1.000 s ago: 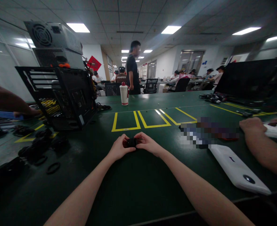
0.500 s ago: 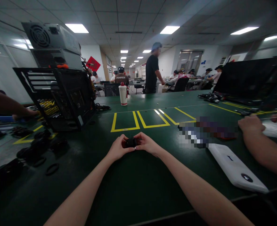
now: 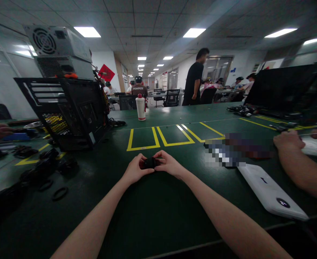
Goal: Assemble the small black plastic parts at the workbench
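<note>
Both hands are meeting at the middle of a dark green table (image 3: 153,216): the left hand (image 3: 135,172) and the right hand (image 3: 169,165) are pinching a small black part (image 3: 148,163) between their fingertips, just above the tabletop. Yellow taped boxes (image 3: 158,138) are lying just beyond it, and a white bottle (image 3: 141,108) is standing farther back. An open black computer case (image 3: 67,111) is sitting to the left, with black rings (image 3: 59,193) scattered near it. A white device (image 3: 271,192) is lying to the right, beside a co-worker's forearm (image 3: 301,169). Ceiling panels are lighting a long office where a person in black (image 3: 193,84) is standing.
</note>
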The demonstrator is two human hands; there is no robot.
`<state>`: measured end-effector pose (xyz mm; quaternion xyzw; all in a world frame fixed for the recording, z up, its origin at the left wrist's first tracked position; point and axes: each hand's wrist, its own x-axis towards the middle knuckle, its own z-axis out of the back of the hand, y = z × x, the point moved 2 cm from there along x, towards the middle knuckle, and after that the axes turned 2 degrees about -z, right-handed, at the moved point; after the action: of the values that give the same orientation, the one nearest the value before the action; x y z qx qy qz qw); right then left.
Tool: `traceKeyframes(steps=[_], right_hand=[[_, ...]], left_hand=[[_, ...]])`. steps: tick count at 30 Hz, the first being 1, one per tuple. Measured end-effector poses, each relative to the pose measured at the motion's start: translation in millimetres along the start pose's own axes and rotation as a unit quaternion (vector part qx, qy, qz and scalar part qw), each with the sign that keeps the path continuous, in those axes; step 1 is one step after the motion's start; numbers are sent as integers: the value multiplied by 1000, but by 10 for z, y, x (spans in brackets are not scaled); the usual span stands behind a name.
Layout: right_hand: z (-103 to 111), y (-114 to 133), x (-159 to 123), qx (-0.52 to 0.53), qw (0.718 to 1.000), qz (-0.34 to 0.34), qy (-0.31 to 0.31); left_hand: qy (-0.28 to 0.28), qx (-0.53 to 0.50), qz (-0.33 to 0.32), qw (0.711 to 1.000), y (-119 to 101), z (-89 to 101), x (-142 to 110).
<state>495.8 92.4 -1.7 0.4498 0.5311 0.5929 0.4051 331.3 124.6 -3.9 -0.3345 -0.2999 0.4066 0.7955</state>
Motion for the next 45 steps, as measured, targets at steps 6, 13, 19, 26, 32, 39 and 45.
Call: traceKeyframes(steps=[6, 13, 19, 26, 32, 39, 45], right_hand=[[2, -22, 13, 6, 1000, 4, 19], [37, -72, 6, -59, 998, 14, 5], [69, -84, 9, -72, 997, 11, -6], [66, -71, -40, -134, 990, 27, -37], [22, -87, -83, -217, 969, 85, -79], [163, -149, -79, -228, 967, 31, -112], [409, -143, -119, -225, 934, -50, -271]], left_hand=[[2, 6, -7, 1000, 0, -3, -2], [4, 1, -2, 1000, -55, 11, -14], [-4, 14, 1, 1000, -32, 10, -16], [-21, 90, 52, 994, -121, -75, -17], [-91, 233, 110, 962, -175, -295, 96], [-85, 293, 92, 948, -224, -386, 123], [-64, 274, 106, 954, -267, -402, 102]])
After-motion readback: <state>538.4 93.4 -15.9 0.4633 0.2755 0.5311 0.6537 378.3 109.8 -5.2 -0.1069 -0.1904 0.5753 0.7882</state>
